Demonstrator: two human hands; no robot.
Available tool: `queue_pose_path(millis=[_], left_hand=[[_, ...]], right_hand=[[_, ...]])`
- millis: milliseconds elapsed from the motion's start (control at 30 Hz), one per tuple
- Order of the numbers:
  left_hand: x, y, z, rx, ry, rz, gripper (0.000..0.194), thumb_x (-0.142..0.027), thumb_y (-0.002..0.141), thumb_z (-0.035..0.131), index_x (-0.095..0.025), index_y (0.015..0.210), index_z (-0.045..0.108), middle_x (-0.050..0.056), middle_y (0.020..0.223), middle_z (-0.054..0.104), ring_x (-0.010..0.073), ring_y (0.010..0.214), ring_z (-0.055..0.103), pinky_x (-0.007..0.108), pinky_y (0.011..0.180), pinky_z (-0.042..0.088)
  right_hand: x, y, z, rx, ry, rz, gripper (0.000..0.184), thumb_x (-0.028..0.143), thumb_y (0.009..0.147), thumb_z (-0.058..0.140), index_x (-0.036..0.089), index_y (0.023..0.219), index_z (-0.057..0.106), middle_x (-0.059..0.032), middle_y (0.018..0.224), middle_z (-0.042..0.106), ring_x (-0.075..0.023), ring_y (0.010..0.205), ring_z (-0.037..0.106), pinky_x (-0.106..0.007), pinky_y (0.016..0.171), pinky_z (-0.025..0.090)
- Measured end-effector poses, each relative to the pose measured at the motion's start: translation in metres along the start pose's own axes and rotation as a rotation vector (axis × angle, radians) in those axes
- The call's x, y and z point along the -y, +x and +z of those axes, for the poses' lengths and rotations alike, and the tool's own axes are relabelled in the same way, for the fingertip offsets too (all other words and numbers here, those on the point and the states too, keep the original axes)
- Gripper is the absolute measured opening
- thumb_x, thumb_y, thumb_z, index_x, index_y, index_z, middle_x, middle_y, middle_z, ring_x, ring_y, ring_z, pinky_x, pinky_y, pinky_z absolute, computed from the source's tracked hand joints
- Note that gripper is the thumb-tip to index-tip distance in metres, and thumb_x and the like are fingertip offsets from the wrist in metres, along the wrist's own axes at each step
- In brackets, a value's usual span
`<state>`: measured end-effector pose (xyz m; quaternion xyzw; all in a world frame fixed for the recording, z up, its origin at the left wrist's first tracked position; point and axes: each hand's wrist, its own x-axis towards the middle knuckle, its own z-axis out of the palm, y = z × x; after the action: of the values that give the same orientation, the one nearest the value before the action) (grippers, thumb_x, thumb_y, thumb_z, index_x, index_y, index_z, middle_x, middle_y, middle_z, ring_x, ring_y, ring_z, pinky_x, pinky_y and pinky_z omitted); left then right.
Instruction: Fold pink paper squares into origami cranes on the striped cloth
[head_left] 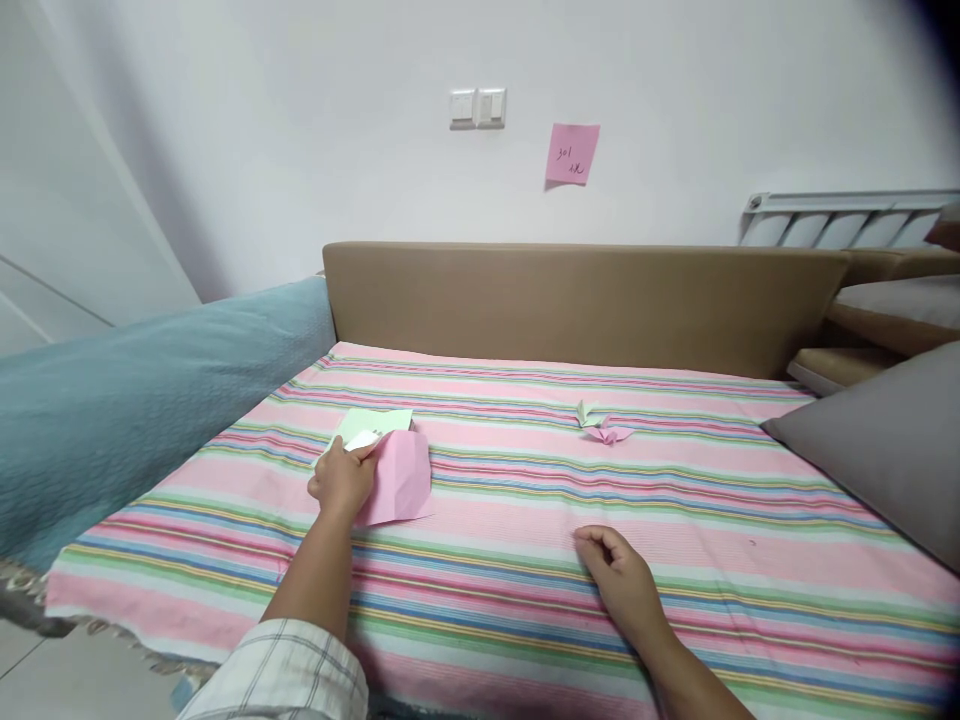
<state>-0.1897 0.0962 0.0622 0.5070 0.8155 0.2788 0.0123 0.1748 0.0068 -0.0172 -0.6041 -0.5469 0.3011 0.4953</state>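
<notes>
Checked sleeve (pixel 281 672) leads to the left hand (pixel 343 482), pinching the pink sheet (pixel 397 480) above the striped cloth (pixel 510 520), likely for edge control. Right hand (pixel 624 588): curled narrow, no item visible. Folded pink paper (pixel 609 434) sits apart, presumably protected from crushing.

This is a room in a home. A long, soft seat (pixel 585 310) with a brown back stands against a white wall (pixel 300 120). A pink cloth (pixel 495 520) with stripes of many colors lies over the seat. At the cloth's left edge is a soft side with a blue cover (pixel 172 380). Past its far right corner there are big gray and brown cushions (pixel 892 440). Light switches (pixel 478 108) are on the wall, and a pink note (pixel 571 155) with writing is stuck near them. A white radiator (pixel 847 222) is on the right. Pale floor tiles (pixel 30 660) show by the cloth's near left corner.
</notes>
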Motion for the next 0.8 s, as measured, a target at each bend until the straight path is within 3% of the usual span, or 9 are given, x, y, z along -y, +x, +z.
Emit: queue_pose_path(millis=[100,167,300,400,500,633,733,800], left_hand=[[-0.006,-0.003,-0.004,-0.101,-0.075,0.025,0.029,-0.034,0.078,0.051,-0.025,0.1,0.068,0.005,0.143,0.031,0.0367,0.13,0.024,0.057,0.102,0.025],[-0.013,-0.009,-0.007,-0.183,-0.103,0.135,0.03,-0.026,0.078,0.05,-0.023,0.102,0.068,0.002,0.145,0.028,0.0328,0.133,0.019,0.05,0.108,0.02],[-0.036,-0.035,-0.008,-0.204,-0.245,0.378,0.036,-0.019,0.08,0.043,-0.024,0.109,0.064,0.001,0.143,0.034,0.0235,0.125,0.038,0.037,0.106,0.031],[-0.051,-0.064,0.005,-0.096,-0.32,0.575,0.039,-0.018,0.08,0.042,-0.024,0.113,0.061,0.003,0.139,0.04,0.0224,0.124,0.041,0.039,0.103,0.035],[-0.06,-0.095,0.027,0.093,-0.313,0.752,0.044,-0.014,0.074,0.045,-0.026,0.113,0.061,0.003,0.135,0.046,0.0239,0.124,0.042,0.045,0.104,0.035],[-0.067,-0.134,0.054,0.36,-0.209,0.904,0.051,-0.013,0.07,0.047,-0.029,0.117,0.059,0.008,0.131,0.05,0.027,0.121,0.046,0.048,0.103,0.036],[-0.072,-0.158,0.061,0.451,-0.187,0.973,0.05,-0.015,0.066,0.052,-0.033,0.111,0.063,0.009,0.124,0.056,0.0308,0.115,0.051,0.053,0.099,0.038],[-0.075,-0.169,0.059,0.501,-0.149,1.018,0.05,-0.016,0.069,0.05,-0.032,0.114,0.061,0.009,0.126,0.054,0.0312,0.116,0.049,0.054,0.1,0.036]], right_hand=[[-0.001,0.0,0.0,0.008,0.008,0.008,0.036,0.051,0.07,0.057,0.018,0.081,0.066,-0.0047,0.074,0.064,-0.0187,0.065,0.056,-0.028,0.059,0.045],[-0.001,0.0,0.001,0.01,0.015,0.005,0.037,0.051,0.071,0.056,0.017,0.081,0.066,-0.0045,0.073,0.064,-0.0181,0.063,0.055,-0.027,0.058,0.045],[-0.002,0.001,0.003,-0.004,0.016,-0.023,0.035,0.05,0.072,0.055,0.017,0.08,0.066,-0.0041,0.071,0.062,-0.0175,0.062,0.054,-0.028,0.059,0.045],[-0.001,0.002,0.002,-0.003,-0.007,-0.05,0.032,0.046,0.074,0.054,0.016,0.082,0.065,-0.0051,0.074,0.063,-0.018,0.064,0.055,-0.029,0.061,0.046],[0.0,0.002,0.001,0.018,-0.077,-0.114,0.028,0.039,0.077,0.051,0.017,0.088,0.064,-0.0067,0.083,0.063,-0.0187,0.071,0.058,-0.03,0.066,0.048],[0.001,0.0,0.0,0.028,-0.294,-0.354,0.032,0.03,0.078,0.051,0.019,0.107,0.057,-0.0097,0.104,0.059,-0.0238,0.094,0.055,-0.038,0.08,0.048],[0.002,-0.002,-0.002,0.019,-0.407,-0.549,0.043,0.023,0.074,0.054,0.02,0.117,0.051,-0.012,0.116,0.051,-0.0281,0.111,0.046,-0.047,0.093,0.041],[0.003,-0.002,-0.005,0.059,-0.443,-0.601,0.045,0.016,0.071,0.053,0.02,0.116,0.051,-0.013,0.12,0.046,-0.0284,0.113,0.042,-0.048,0.095,0.039]])
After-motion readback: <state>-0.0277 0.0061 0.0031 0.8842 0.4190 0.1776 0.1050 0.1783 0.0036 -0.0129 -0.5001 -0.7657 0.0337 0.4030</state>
